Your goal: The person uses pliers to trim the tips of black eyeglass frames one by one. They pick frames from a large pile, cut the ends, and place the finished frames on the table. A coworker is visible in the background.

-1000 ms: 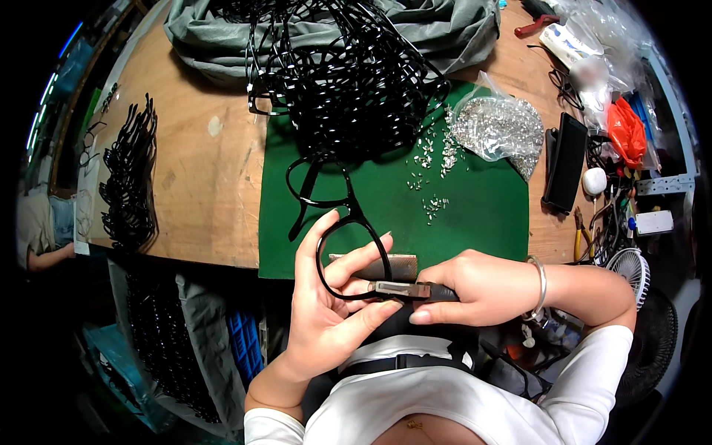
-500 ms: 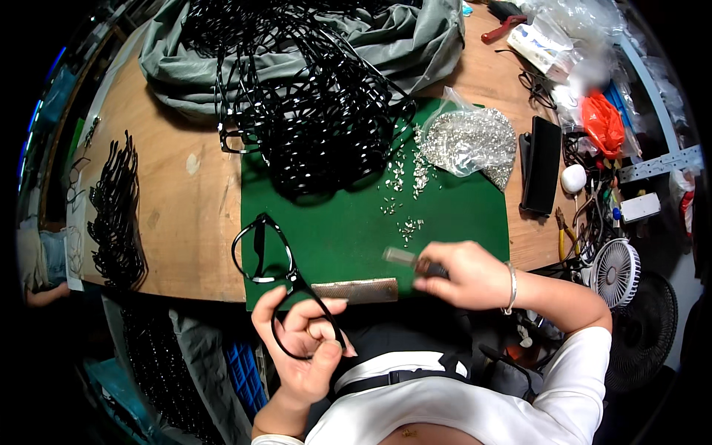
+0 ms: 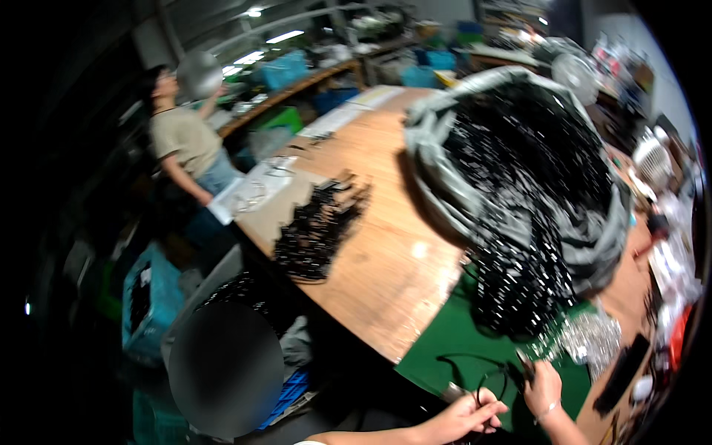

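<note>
My left hand [image 3: 475, 415] is closed on a black eyeglass frame [image 3: 480, 386], held over the green mat [image 3: 426, 363]. Beside it, my right hand [image 3: 543, 387] grips a short tool [image 3: 525, 363] with a dark handle and a pale end; blur hides its exact kind. Just beyond both hands, a heap of black eyeglass frames [image 3: 519, 297] spills from a grey cloth sack [image 3: 437, 189] onto the mat. A clear bag of small silvery pieces [image 3: 597, 337] lies right of the heap, with loose pieces near it.
A row of dark eyeglass frames [image 3: 315, 230] lies on the wooden table [image 3: 393, 259]. At the far left a person [image 3: 185, 141] stands by papers on the table's end. A black case [image 3: 621, 374] and plastic bags line the right side. Blue bags stand below the table's left edge.
The view has swung left and up, bringing the room and a person into sight. My hands now appear at the lower right, closer together, still holding the eyeglass frame and the tool.
</note>
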`<state>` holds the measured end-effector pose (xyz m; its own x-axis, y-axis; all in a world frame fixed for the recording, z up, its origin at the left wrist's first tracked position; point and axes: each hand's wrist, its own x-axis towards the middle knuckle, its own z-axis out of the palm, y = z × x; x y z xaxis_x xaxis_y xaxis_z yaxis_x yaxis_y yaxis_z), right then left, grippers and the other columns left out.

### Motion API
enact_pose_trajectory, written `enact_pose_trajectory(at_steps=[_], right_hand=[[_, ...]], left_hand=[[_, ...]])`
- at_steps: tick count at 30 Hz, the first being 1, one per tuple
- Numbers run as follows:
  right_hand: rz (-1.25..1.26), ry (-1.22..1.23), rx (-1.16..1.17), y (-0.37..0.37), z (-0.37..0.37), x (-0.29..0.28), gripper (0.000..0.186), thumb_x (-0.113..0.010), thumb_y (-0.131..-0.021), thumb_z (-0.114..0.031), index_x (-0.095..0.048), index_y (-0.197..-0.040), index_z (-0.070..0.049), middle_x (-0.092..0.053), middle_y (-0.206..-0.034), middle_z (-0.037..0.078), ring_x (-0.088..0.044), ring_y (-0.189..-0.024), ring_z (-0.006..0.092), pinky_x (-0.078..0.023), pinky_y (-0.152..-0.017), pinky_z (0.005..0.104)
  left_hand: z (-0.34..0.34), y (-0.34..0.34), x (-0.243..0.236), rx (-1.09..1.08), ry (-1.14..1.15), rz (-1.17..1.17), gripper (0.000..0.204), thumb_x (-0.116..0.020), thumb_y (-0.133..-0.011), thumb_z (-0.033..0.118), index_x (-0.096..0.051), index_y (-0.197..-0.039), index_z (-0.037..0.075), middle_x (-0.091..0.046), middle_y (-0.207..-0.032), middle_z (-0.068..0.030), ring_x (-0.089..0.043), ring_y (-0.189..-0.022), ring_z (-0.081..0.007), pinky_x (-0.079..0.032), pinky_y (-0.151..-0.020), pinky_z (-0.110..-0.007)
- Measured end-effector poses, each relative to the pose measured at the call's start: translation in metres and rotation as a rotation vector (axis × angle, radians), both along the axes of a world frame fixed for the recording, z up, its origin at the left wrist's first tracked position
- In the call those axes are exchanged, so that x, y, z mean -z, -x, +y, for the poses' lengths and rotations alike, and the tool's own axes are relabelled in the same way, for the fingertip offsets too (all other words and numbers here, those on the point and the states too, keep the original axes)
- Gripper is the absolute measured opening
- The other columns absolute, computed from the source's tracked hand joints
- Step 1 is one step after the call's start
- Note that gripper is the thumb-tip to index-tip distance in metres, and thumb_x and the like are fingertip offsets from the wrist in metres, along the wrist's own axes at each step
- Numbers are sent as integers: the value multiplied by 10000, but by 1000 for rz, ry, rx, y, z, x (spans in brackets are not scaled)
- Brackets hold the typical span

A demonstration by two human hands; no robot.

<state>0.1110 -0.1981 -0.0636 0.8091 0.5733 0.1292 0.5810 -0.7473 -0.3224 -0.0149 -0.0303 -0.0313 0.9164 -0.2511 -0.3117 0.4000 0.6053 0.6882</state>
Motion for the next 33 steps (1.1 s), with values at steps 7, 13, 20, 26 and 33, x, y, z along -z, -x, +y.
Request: enact_pose_trajectory(at_steps=[7,13,20,26,33], right_hand=[[-47,47,46,19,17,-14,228,-569,-593,14,-437,-777,-14,-484,-760,172,-482,-721,355,-374,-612,428],[461,-573,85,20,4,-48,164,-588,-671,-63,-447,-750,-38,-482,-656,84,-480,-568,234,-361,-479,316],[699,-912,232,53,37,-73,131,-570,-736,-119,-462,-764,-51,-489,-635,51,-460,-524,166,-352,-452,260],[964,-1068,327,65,47,-87,134,-555,-792,-168,-475,-775,-61,-495,-618,24,-443,-486,108,-344,-429,211],[1298,-1080,402,72,57,-112,144,-544,-833,-191,-488,-791,-65,-506,-628,11,-443,-479,78,-354,-431,185]], left_hand=[[-7,14,-21,-182,-373,-60,278,-408,-885,189,-376,-1087,0,-535,-712,-41,-529,-586,-106,-432,-527,-212],[-12,11,-31,-69,-377,-177,463,-428,-793,12,-297,-1237,7,-556,-859,-95,-539,-641,-121,-455,-593,-246],[-26,6,-22,-201,-631,-224,518,-580,-743,34,-345,-1204,56,-553,-949,-107,-544,-842,-188,-462,-722,-309],[-22,6,-29,-203,-775,-208,463,-521,-777,59,-343,-1204,79,-584,-896,-153,-584,-828,-240,-465,-707,-343],[-9,9,-44,-91,-380,-62,402,-454,-766,-11,-378,-1155,59,-568,-827,-91,-568,-686,-177,-463,-589,-290]])
